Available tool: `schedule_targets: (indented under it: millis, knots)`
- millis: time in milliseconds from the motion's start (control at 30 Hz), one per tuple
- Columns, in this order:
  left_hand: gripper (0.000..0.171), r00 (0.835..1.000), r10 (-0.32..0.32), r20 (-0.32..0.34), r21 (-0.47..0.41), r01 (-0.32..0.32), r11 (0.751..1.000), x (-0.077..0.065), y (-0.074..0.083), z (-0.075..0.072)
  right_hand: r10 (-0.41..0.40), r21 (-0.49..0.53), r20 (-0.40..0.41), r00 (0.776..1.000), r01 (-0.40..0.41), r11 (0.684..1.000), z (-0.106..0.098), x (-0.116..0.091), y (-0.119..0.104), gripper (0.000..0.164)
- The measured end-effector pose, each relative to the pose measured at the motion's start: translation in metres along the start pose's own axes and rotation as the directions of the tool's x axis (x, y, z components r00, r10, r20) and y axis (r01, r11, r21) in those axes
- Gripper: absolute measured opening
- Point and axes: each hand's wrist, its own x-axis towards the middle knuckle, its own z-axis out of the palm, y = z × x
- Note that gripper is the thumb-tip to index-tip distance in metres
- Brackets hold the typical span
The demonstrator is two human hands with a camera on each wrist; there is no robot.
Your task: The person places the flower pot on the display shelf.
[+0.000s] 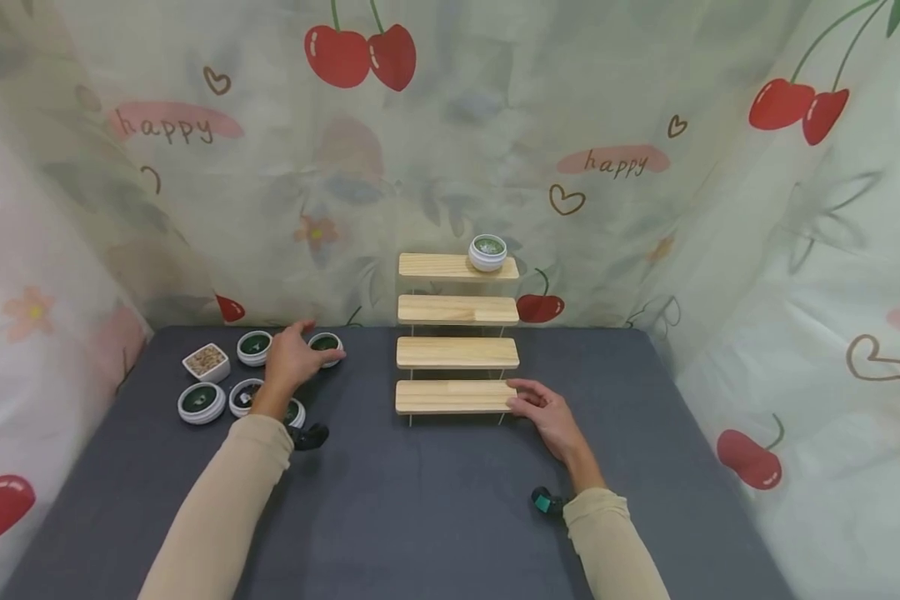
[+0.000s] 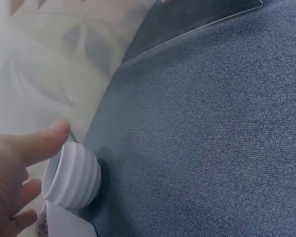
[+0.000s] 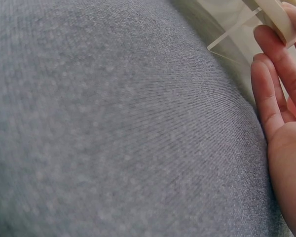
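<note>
My left hand [image 1: 292, 360] is over a group of small white pots at the left of the table, its thumb and fingers spread about a round ribbed pot [image 1: 326, 348] with a dark green inside. In the left wrist view the thumb lies close to the rim of a white ribbed pot [image 2: 75, 177]; contact is unclear. At the right end of a stepped wooden display rack, my right hand [image 1: 551, 417] pinches the lowest board [image 1: 453, 397] between thumb and fingers. The right wrist view shows the board's end [image 3: 281, 22] between the fingertips.
Another white pot [image 1: 487, 254] stands on the right of the rack's top board [image 1: 435, 266]. Near my left hand are more round pots [image 1: 201, 403] and a square white dish [image 1: 207, 363] of pale grains. Cherry-printed curtains [image 1: 457, 150] enclose the dark table [image 1: 435, 517].
</note>
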Motion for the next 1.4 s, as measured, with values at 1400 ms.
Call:
schedule_targets:
  millis: [1400]
  knots:
    - [0.07, 0.986, 0.067, -0.15, -0.323, -0.113, 0.939, 0.001, 0.063, -0.028, -0.033, 0.012, 0.0, 0.999, 0.033, 0.999, 0.0, 0.0, 0.003, 0.049]
